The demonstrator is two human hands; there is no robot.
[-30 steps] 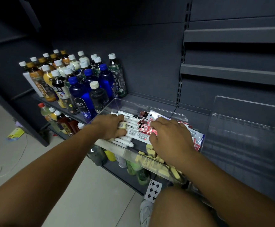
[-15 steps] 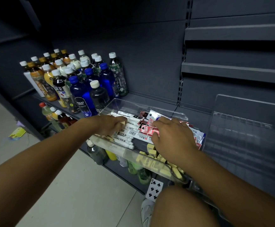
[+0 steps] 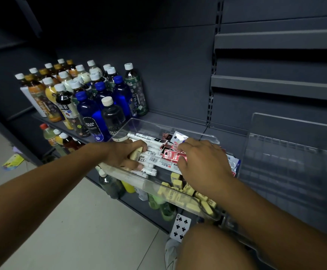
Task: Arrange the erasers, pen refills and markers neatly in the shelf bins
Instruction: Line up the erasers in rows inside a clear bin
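Observation:
A clear plastic bin sits on the shelf in front of me. It holds white markers at the left, red and white pen refill packs in the middle and cream erasers along the front. My left hand lies over the markers and grips a cream eraser between thumb and fingers. My right hand rests on the refill packs with its fingers curled down and its thumb pinching a red refill pack. It hides the packs beneath it.
Several drink bottles stand on the shelf left of the bin, more on the shelf below. A second clear bin stands at the right. A playing card hangs below the shelf edge. My knee is at the bottom.
My left hand has drawn back slightly toward the front of the markers with the eraser in it. My right hand has stayed on the refill packs.

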